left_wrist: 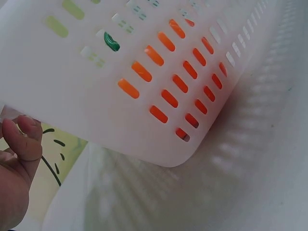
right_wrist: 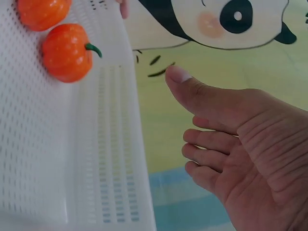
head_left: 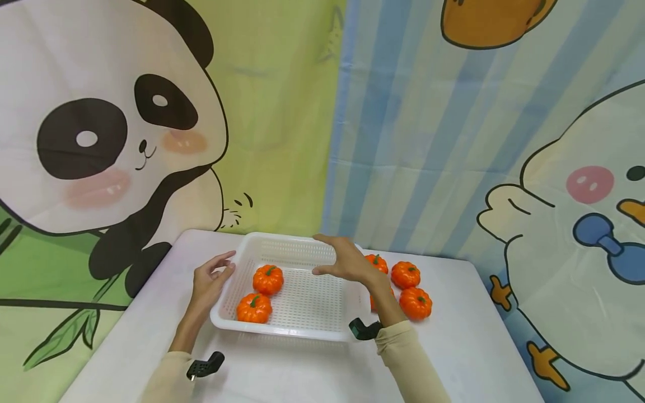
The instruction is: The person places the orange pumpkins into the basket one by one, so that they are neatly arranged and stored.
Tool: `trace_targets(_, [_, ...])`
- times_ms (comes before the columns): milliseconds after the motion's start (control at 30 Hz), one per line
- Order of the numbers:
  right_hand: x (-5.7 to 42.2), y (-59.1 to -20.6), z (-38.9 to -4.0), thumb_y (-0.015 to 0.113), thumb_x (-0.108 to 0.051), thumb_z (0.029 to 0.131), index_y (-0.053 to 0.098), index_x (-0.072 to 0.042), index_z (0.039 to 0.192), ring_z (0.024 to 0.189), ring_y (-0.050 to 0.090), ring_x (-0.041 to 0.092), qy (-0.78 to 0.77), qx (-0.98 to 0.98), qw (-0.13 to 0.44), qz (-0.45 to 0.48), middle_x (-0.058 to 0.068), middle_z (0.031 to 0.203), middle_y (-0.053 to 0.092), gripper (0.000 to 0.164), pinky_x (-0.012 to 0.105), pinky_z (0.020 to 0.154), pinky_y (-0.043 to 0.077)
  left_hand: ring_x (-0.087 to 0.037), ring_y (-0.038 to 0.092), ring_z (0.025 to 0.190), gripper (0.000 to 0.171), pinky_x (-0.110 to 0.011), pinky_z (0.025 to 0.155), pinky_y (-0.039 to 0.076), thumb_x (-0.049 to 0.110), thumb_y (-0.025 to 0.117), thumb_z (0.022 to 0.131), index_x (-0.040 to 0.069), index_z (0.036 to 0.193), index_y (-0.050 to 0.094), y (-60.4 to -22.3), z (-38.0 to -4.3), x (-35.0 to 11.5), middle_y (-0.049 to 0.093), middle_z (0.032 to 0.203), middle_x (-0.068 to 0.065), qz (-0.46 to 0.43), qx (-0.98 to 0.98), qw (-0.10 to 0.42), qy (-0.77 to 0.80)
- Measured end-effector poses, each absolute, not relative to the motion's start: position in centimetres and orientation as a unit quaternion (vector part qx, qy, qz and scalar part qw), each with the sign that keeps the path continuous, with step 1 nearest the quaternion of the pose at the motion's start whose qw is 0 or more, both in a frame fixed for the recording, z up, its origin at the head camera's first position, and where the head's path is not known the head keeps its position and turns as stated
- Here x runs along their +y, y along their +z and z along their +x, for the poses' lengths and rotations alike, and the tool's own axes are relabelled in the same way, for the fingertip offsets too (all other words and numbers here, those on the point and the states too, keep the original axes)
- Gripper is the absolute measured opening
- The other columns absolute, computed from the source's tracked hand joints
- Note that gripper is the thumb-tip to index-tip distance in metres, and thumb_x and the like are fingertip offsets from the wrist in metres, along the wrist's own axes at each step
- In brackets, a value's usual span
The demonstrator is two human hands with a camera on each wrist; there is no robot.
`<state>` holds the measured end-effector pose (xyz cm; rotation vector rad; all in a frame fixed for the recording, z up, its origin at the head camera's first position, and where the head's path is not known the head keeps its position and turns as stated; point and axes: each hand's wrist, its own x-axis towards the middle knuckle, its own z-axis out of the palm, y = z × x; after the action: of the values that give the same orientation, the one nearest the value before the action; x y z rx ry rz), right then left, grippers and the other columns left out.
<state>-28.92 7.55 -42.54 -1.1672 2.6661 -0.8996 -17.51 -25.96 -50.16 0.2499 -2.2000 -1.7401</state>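
A white plastic basket [head_left: 312, 334] with slotted sides holds two small orange pumpkins, one nearer the front [head_left: 254, 308] and one behind it [head_left: 268, 280]. At the basket's left rim is my left hand [head_left: 206, 285], fingers bent loosely and fingertips right at the edge. The left wrist view shows the same hand [left_wrist: 17, 168] beside the basket wall, orange showing through the slots. My right hand [head_left: 347, 260] is over the basket's right side, thumb spread from the fingers. Nothing is in its grasp in the right wrist view, where the palm [right_wrist: 240, 159] shows.
Several more orange pumpkins [head_left: 415, 304] sit on the white table [head_left: 453, 347] right of the basket, some partly hidden by the right arm. Behind the table hangs a printed cloth [head_left: 282, 140] with a panda and a bird.
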Motion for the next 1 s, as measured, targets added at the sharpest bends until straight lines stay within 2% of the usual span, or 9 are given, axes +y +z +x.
trace_targets(300, [12.4, -42.7, -28.3, 0.086, -0.036, 0.08, 0.048, -0.018, 0.15, 0.141, 0.049, 0.029, -0.322, 0.883, 0.002, -0.34, 0.003, 0.151, 0.053, 0.082, 0.054, 0.115, 0.04, -0.017, 0.065, 0.07, 0.042, -0.019, 0.064, 0.055, 0.014, 0.066, 0.098, 0.002, 0.138, 0.06, -49.9, -17.4, -25.7, 0.06, 0.117, -0.02, 0.088, -0.77, 0.162, -0.611])
trace_targets(533, [15.6, -43.1, -27.9, 0.086, -0.037, 0.079, 0.049, -0.026, 0.149, 0.14, 0.051, 0.029, -0.335, 0.893, -0.017, -0.3, 0.001, 0.151, 0.054, 0.08, 0.057, 0.111, 0.044, -0.016, 0.066, 0.071, 0.043, -0.02, 0.066, 0.057, 0.015, 0.066, 0.097, 0.003, 0.138, 0.06, -50.1, -17.4, -25.8, 0.06, 0.114, -0.016, 0.09, -0.763, 0.161, -0.62])
trace_targets(767, [18.7, -43.9, -27.6, 0.087, -0.036, 0.078, 0.051, -0.024, 0.148, 0.134, 0.054, 0.032, -0.345, 0.903, -0.034, -0.253, 0.003, 0.147, 0.057, 0.079, 0.062, 0.109, 0.043, -0.014, 0.065, 0.07, 0.044, -0.018, 0.065, 0.055, 0.017, 0.066, 0.098, 0.002, 0.138, 0.059, -50.3, -17.5, -26.0, 0.06, 0.114, -0.016, 0.086, -0.766, 0.166, -0.615])
trace_targets(900, [20.3, -44.8, -27.5, 0.086, -0.04, 0.078, 0.051, -0.023, 0.148, 0.129, 0.057, 0.035, -0.341, 0.911, -0.043, -0.228, 0.006, 0.147, 0.058, 0.08, 0.064, 0.103, 0.046, -0.013, 0.064, 0.069, 0.044, -0.018, 0.065, 0.055, 0.017, 0.065, 0.098, 0.002, 0.139, 0.059, -50.1, -17.5, -25.9, 0.06, 0.115, -0.018, 0.083, -0.768, 0.167, -0.612])
trace_targets(1000, [21.6, -45.5, -27.4, 0.085, -0.045, 0.078, 0.049, -0.025, 0.15, 0.133, 0.054, 0.037, -0.338, 0.917, -0.039, -0.206, 0.008, 0.149, 0.055, 0.082, 0.065, 0.103, 0.046, -0.013, 0.064, 0.071, 0.044, -0.018, 0.066, 0.055, 0.017, 0.065, 0.098, 0.002, 0.139, 0.058, -50.1, -17.4, -25.7, 0.06, 0.116, -0.018, 0.084, -0.77, 0.163, -0.611])
